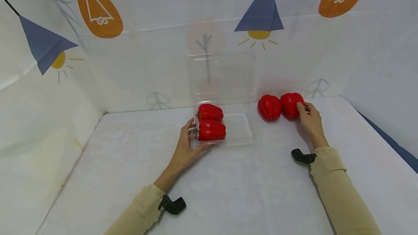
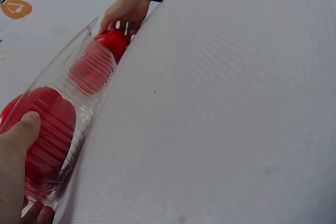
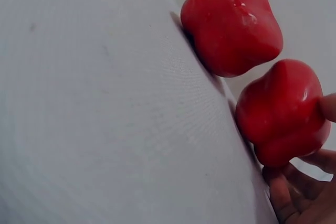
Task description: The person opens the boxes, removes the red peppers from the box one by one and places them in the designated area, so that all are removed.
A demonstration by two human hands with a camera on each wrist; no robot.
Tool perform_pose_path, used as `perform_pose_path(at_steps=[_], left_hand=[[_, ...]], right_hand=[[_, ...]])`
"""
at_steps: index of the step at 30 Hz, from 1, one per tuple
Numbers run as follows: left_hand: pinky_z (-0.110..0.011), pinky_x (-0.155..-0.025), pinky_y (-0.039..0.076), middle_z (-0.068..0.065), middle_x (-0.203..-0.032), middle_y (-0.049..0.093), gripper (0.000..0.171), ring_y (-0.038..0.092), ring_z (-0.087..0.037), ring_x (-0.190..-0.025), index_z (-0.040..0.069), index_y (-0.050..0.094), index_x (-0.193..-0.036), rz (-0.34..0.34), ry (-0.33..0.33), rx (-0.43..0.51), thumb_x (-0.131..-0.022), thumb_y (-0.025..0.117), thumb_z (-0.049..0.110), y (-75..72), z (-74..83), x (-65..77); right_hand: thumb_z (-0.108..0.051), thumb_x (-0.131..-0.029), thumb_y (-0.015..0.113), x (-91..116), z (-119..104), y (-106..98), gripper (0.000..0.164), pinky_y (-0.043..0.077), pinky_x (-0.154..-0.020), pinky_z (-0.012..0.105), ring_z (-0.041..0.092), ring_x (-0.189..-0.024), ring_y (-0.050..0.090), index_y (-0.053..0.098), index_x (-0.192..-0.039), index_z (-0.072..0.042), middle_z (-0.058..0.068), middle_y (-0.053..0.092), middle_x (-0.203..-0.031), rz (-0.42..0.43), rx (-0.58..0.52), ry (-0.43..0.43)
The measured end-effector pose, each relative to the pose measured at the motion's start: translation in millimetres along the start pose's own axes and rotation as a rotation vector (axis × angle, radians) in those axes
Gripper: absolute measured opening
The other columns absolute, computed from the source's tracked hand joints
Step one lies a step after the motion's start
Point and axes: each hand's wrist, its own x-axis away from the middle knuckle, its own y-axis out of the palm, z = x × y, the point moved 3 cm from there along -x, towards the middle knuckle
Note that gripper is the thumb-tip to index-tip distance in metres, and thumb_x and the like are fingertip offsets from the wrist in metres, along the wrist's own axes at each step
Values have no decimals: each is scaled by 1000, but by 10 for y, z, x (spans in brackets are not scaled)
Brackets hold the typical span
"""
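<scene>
A clear plastic clamshell container (image 1: 240,128) lies on the table with its lid (image 1: 222,77) raised at the back. Two red bell peppers (image 1: 211,130) lie side by side in its left half. My left hand (image 1: 185,148) holds the container's front left corner, thumb along the front wall and fingers at the left side. In the left wrist view the thumb (image 2: 26,129) presses the clear wall. To the right of the container, my right hand (image 1: 309,120) grips a red bell pepper (image 3: 283,111), its thumb on one side and fingers beneath. Another red bell pepper (image 1: 269,107) stands just left of it.
A white cloth covers the table (image 1: 228,184). Behind it hangs a white printed curtain (image 1: 147,68) with lamp and bulb pictures. Dark wrist devices (image 1: 174,205) are strapped on both sleeves.
</scene>
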Motion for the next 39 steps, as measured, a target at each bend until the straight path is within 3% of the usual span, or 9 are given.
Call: perform_pose_path(at_steps=[9, 18, 34, 39], left_hand=[[-44, -99, 47, -9, -140, 38, 96, 44, -20, -124, 14, 17, -150, 2, 8, 6, -78, 78, 29, 2, -16, 1], [-43, -100, 47, -9, -140, 39, 96, 44, -19, -125, 13, 17, -150, 0, -10, 7, -77, 78, 28, 4, -18, -3], [-46, -100, 45, -10, -141, 39, 97, 44, -24, -126, 15, 18, -150, 5, -15, 29, -76, 80, 24, 2, -15, -5], [-53, -100, 43, -20, -141, 37, 95, 43, -33, -126, 8, 18, -149, 9, -21, 49, -76, 79, 15, -18, 87, 5]], right_hand=[[-49, -97, 33, 21, -6, -5, 67, 39, -63, 6, 16, -93, 49, 31, -145, -2, 27, 44, -138, 12, 2, 20], [-47, -97, 35, 16, 37, 10, 64, 38, -63, 4, 28, -113, 46, 31, -144, -4, 23, 42, -141, 53, -45, 10], [-44, -97, 34, 43, 72, 30, 61, 38, -69, 7, 29, -116, 44, 30, -144, -5, 20, 42, -141, 64, -42, 24], [-42, -98, 33, 42, 63, 37, 59, 38, -76, 13, 32, -121, 43, 30, -144, -5, 20, 41, -142, 58, -37, 24]])
